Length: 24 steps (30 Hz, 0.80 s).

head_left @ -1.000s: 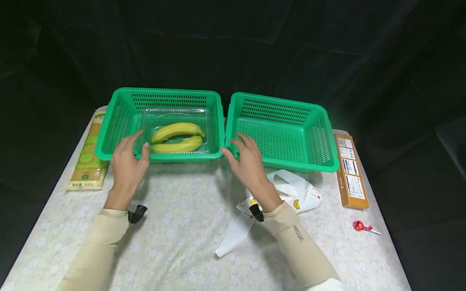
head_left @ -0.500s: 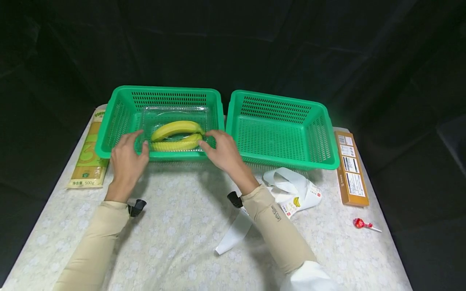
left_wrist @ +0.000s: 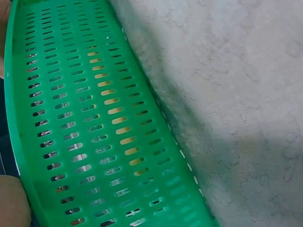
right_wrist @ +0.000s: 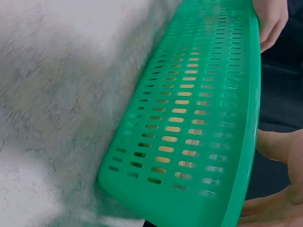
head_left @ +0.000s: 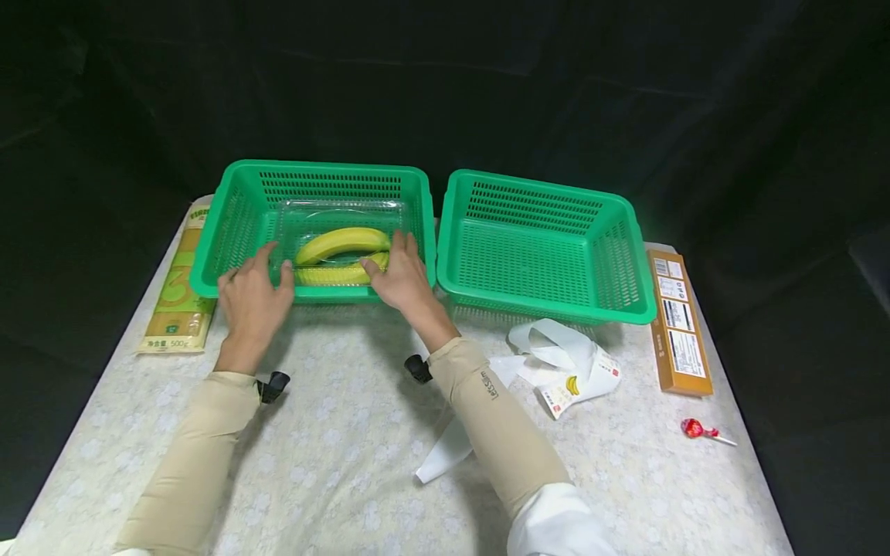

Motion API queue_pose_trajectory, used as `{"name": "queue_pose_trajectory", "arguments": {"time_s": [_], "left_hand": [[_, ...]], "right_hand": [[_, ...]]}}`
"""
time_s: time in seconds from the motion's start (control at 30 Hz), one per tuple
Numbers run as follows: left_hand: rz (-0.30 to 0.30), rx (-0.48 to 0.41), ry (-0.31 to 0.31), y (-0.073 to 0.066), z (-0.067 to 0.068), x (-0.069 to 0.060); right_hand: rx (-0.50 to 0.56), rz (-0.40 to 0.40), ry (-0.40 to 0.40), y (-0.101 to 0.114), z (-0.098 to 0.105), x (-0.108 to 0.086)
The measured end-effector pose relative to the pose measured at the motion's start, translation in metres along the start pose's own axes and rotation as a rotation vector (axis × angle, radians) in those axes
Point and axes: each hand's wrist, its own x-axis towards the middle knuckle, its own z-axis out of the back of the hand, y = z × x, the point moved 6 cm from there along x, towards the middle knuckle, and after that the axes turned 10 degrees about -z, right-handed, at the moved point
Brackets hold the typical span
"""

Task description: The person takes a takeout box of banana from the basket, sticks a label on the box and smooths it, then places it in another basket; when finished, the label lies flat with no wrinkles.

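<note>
The clear box point(head_left: 327, 216) is inside the left basket point(head_left: 327, 169), and two yellow bananas point(head_left: 341, 242) show through it, one in front of the other. The left hand point(head_left: 253, 297) is at the left end of the clear box, over the front rim of the basket, with its thumb and fingers loose and spread apart. The right hand point(head_left: 403, 282) is at the other end, its thumb in front and its fingers farther back. There is a gap between its thumb and fingers, but I cannot tell if they pinch the clear box. From both wrists, yellow shows through the slots in the basket's green side. The right basket point(head_left: 521, 262), green too, is just beside the left one. In front of it lies a twisty white strip point(head_left: 598, 374) with banana pictures on it, partly behind the right arm. A green and tan pack point(head_left: 177, 305) lies at the far left, next to the left basket. An orange box point(head_left: 677, 324) lies just right of the right basket, with a red lollipop point(head_left: 693, 428) nearer the person. Everything is on a pale tabletop point(head_left: 334, 432) with flowers on it, and black cloth point(head_left: 417, 85) hangs behind.
</note>
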Motion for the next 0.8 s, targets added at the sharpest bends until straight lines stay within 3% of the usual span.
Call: {"name": "queue_pose_trajectory", "arguments": {"time_s": [0.3,0.8], "left_hand": [[0.05,0.02,0.114,0.0003,-0.0018,0.0048],[0.086,0.047,0.208,0.0021,-0.003,0.0058]], "right_hand": [[-0.036,-0.038,-0.014,0.0006,0.0005,0.0043],[-0.023,-0.05,-0.016,-0.0004,0.0028,0.0062]]}}
